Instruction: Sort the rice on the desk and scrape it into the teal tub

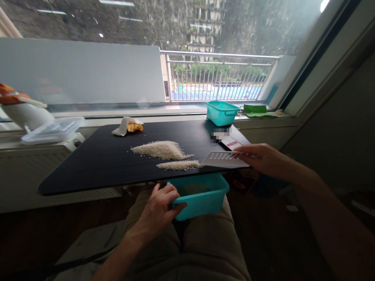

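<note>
White scraper (225, 162): hold firmly in the closed right hand (267, 158), at three o'clock of the rice (161, 150) on the desk (102, 166); sweep flat, with short strokes. To limit spills, steady the near bin (203, 206) at five o'clock, pinching its rim with the left hand (161, 203).

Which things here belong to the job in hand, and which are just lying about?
In use:
white grains, in heaps
white slotted plastic scraper, in right hand
teal rectangular plastic tub, held by left hand
black tabletop

Apparently just lying about:
second teal plastic tub, near window
crumpled white-and-orange wad
clear flat plastic box
folded green sheet
</note>
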{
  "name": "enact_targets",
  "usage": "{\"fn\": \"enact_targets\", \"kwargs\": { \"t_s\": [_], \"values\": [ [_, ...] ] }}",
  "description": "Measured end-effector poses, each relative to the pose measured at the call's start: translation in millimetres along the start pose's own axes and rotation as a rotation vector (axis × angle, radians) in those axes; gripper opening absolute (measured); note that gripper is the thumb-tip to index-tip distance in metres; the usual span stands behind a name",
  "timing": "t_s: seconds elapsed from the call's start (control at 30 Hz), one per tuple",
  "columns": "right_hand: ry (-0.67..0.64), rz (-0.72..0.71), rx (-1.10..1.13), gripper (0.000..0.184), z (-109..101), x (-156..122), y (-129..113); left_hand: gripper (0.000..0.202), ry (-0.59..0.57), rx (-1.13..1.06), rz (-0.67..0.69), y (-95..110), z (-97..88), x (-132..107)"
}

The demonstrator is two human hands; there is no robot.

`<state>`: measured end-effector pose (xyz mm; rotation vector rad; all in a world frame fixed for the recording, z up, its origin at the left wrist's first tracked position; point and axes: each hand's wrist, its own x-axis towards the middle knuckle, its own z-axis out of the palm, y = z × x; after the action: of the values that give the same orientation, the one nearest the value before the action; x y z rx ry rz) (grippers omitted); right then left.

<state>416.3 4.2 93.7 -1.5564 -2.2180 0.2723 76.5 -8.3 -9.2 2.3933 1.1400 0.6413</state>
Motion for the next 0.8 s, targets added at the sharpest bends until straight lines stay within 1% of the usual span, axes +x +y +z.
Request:
{"fn": "enact_targets", "kwargs": {
  "t_s": [0.17, 0.33, 0.47, 0.63, 0.8],
  "values": [
    [-0.022, 0.012, 0.009, 0.035, -7.8, -7.6, -7.2, 0.018, 0.000, 0.000, 0.010, 0.3, 0.8, -0.6],
    [0.051, -0.002, -0.008, 0.034, -7.6, -5.3, -6.8, 0.018, 0.001, -0.003, 0.009, 0.1, 0.8, -1.6],
    [0.001, -0.009, 0.021, 0.033, -4.6, -2.7, -3.1, 0.018, 0.002, -0.004, 0.009, -0.8, 0.9, -0.5],
    [0.068, 0.001, -0.035, 0.033, -0.3, 8.6, 1.5, 0.017, 0.007, -0.004, 0.007, -1.2, 1.4, -0.7],
    [0.096, -0.018, -0.131, 0.031, 4.0, 21.1, -1.9, 0.017, 0.002, -0.007, 0.009, -0.6, 0.0, -1.3]
  ]
}}
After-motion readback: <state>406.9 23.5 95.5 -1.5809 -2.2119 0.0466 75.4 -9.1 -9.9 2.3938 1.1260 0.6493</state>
